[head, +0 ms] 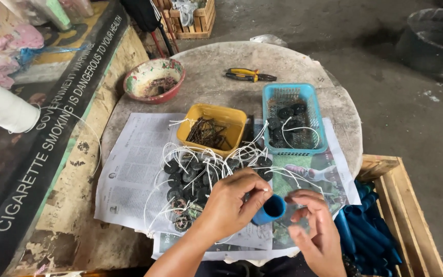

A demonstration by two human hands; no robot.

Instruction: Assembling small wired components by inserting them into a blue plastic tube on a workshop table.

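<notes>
A blue plastic tube (272, 209) sits pinched in the left hand (232, 202), open end up, just over the newspaper (134, 174) at the round table's (221, 82) near edge. The right hand (316, 231) hovers beside it, fingers curled around something too blurred to make out. Black discs with white strings (201, 174) lie heaped just beyond, before a yellow tray (212, 128) and a blue basket (293, 118).

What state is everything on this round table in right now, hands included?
Blue tube: held in left hand, open end up.
Right hand: blurred beside the tube.
Yellow tray: holds dark bits.
Blue basket: partly filled with black discs.
Pliers: lying unused.
Red-rimmed bowl: nearly empty.
</notes>
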